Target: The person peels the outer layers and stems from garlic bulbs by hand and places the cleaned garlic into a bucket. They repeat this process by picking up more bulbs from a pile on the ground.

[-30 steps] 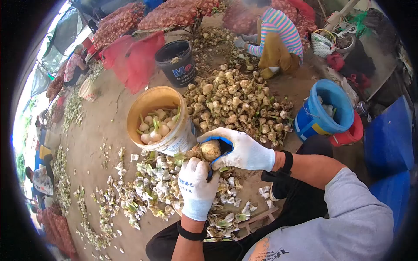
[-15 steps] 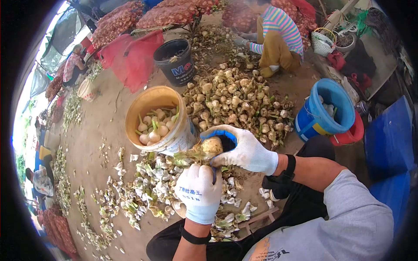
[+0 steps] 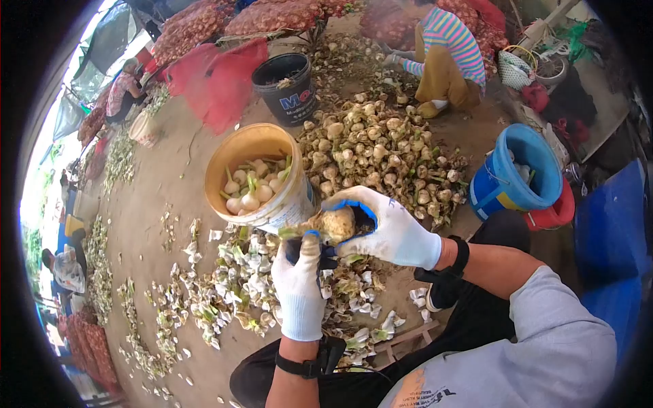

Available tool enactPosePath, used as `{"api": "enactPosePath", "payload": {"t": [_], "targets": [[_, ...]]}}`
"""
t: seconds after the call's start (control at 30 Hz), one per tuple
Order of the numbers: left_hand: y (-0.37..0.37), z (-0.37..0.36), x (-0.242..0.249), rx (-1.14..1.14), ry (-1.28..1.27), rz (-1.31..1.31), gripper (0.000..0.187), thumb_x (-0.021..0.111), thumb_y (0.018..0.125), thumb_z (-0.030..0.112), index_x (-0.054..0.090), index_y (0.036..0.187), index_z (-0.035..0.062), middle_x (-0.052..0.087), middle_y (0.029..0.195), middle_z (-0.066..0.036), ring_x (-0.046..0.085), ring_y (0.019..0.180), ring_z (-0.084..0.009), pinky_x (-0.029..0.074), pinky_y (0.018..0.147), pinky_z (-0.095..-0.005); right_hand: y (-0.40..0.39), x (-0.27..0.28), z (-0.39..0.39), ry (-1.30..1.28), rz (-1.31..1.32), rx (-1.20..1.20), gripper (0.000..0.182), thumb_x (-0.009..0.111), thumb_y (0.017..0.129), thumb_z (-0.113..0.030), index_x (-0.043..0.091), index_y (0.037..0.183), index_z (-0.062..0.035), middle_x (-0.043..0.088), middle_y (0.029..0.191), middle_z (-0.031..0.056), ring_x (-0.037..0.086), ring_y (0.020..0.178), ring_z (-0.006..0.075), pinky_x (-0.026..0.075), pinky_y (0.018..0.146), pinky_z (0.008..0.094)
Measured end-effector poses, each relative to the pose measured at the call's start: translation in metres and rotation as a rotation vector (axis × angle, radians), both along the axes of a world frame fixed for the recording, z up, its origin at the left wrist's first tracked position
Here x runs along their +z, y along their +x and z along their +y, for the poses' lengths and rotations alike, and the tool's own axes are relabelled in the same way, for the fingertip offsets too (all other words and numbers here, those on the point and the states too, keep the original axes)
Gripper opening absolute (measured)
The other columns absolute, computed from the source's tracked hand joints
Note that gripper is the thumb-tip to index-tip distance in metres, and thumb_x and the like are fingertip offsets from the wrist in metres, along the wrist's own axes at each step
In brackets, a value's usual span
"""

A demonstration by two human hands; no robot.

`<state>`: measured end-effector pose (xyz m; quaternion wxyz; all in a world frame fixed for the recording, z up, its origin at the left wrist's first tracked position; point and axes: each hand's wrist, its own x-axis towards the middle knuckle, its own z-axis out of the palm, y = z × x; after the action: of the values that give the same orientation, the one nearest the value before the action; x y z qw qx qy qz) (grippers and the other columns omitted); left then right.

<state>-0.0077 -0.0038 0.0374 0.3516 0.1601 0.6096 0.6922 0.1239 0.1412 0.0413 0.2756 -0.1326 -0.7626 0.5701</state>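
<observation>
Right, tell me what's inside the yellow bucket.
The yellow bucket holds peeled white bulbs, some with green stems. Its wall hides whatever lies deeper.

Bare dirt ground [image 3: 156,197] carries everything. On it a yellow bucket [image 3: 289,204] stands at centre, a heap of bulbs [image 3: 381,153] at one o'clock, a black bucket [image 3: 289,92] at twelve, a blue bucket [image 3: 500,183] at three, peeled scraps [image 3: 224,292] at seven.
</observation>
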Motion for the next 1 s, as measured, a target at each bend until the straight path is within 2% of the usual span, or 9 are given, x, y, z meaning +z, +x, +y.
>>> {"api": "enactPosePath", "payload": {"t": [0.17, 0.3, 0.37, 0.43, 0.47, 0.57, 0.7, 0.77, 1.0], "targets": [[0.002, 0.000, 0.009, -0.065, -0.004, -0.070, 0.028, 0.076, 0.100, 0.018, 0.070, 0.115, -0.0047, 0.073, 0.096, -0.004, 0.065, 0.083, -0.0097, 0.054, 0.077, -0.0277, 0.000, -0.001, -0.002, -0.017, -0.030, 0.002, 0.063, 0.089, 0.081, -0.012, 0.059, 0.135, -0.0016, 0.064, 0.125, 0.0112, 0.062, 0.120, 0.0207, 0.049, 0.107, 0.0351], [-0.004, 0.000, 0.001, -0.090, -0.025, 0.066, 0.024, 0.074, 0.098, 0.009, 0.069, 0.118, -0.0035, 0.073, 0.099, -0.005, 0.066, 0.084, -0.0095, 0.054, 0.076, -0.0270, 0.001, 0.001, 0.006, -0.377, -0.109, 0.091, 0.065, 0.089, 0.086, -0.016, 0.058, 0.141, -0.0007, 0.070, 0.124, 0.0062, 0.063, 0.117, 0.0127, 0.050, 0.107, 0.0320], [-0.003, 0.000, 0.000, -0.096, -0.066, 0.116, 0.024, 0.073, 0.097, 0.007, 0.069, 0.120, -0.0023, 0.073, 0.100, -0.005, 0.067, 0.082, -0.0105, 0.055, 0.074, -0.0276, 0.004, -0.002, 0.008, -0.380, -0.115, 0.109, 0.058, 0.082, 0.094, -0.026, 0.059, 0.142, -0.0017, 0.071, 0.119, 0.0056, 0.066, 0.107, 0.0121, 0.056, 0.094, 0.0291], [0.001, 0.001, 0.002, -0.097, -0.121, 0.458, 0.024, 0.069, 0.096, 0.002, 0.069, 0.119, -0.0036, 0.075, 0.101, -0.008, 0.067, 0.088, -0.0125, 0.054, 0.084, -0.0297, 0.006, -0.005, 0.009, -0.862, -0.104, 0.148, 0.053, 0.072, 0.101, -0.036, 0.060, 0.142, -0.0034, 0.072, 0.115, 0.0048, 0.069, 0.095, 0.0107, 0.057, 0.075, 0.0251], [0.002, 0.002, 0.003, -0.093, -0.136, 0.443, 0.026, 0.069, 0.096, 0.001, 0.068, 0.121, -0.0031, 0.075, 0.103, -0.010, 0.067, 0.091, -0.0138, 0.054, 0.087, -0.0311, 0.004, -0.007, 0.007, -0.826, -0.109, 0.126, 0.053, 0.066, 0.105, -0.043, 0.060, 0.141, -0.0048, 0.073, 0.112, 0.0037, 0.070, 0.086, 0.0090, 0.051, 0.061, 0.0225], [-0.001, 0.000, 0.001, -0.116, -0.148, 0.486, 0.028, 0.069, 0.097, 0.001, 0.067, 0.124, -0.0029, 0.075, 0.108, -0.010, 0.067, 0.096, -0.0140, 0.053, 0.090, -0.0308, 0.001, -0.020, 0.008, -0.999, -0.082, 0.130, 0.048, 0.065, 0.106, -0.037, 0.059, 0.140, -0.0040, 0.074, 0.109, 0.0047, 0.071, 0.079, 0.0101, 0.050, 0.056, 0.0219], [-0.001, 0.000, -0.005, -0.104, -0.040, 0.342, 0.031, 0.070, 0.098, 0.004, 0.065, 0.128, -0.0028, 0.074, 0.112, -0.008, 0.067, 0.100, -0.0144, 0.053, 0.092, -0.0309, 0.004, 0.000, 0.009, -0.844, -0.132, 0.163, 0.056, 0.072, 0.102, -0.038, 0.057, 0.144, -0.0046, 0.072, 0.118, 0.0047, 0.070, 0.090, 0.0108, 0.055, 0.067, 0.0239], [-0.003, 0.002, -0.005, -0.080, -0.017, 0.331, 0.033, 0.072, 0.099, 0.006, 0.064, 0.129, -0.0027, 0.073, 0.114, -0.007, 0.066, 0.102, -0.0135, 0.052, 0.093, -0.0308, 0.002, 0.000, 0.007, -0.410, -0.166, 0.125, 0.061, 0.078, 0.098, -0.030, 0.054, 0.148, -0.0037, 0.071, 0.124, 0.0058, 0.069, 0.095, 0.0109, 0.057, 0.071, 0.0247], [0.001, 0.000, 0.001, -0.052, 0.035, 0.168, 0.027, 0.071, 0.099, 0.005, 0.067, 0.125, -0.0040, 0.074, 0.110, -0.007, 0.066, 0.098, -0.0111, 0.053, 0.090, -0.0289, 0.008, -0.005, 0.020, -0.702, -0.121, 0.248, 0.060, 0.080, 0.096, -0.028, 0.057, 0.143, 0.0005, 0.072, 0.115, 0.0065, 0.069, 0.090, 0.0103, 0.059, 0.069, 0.0258]]}}
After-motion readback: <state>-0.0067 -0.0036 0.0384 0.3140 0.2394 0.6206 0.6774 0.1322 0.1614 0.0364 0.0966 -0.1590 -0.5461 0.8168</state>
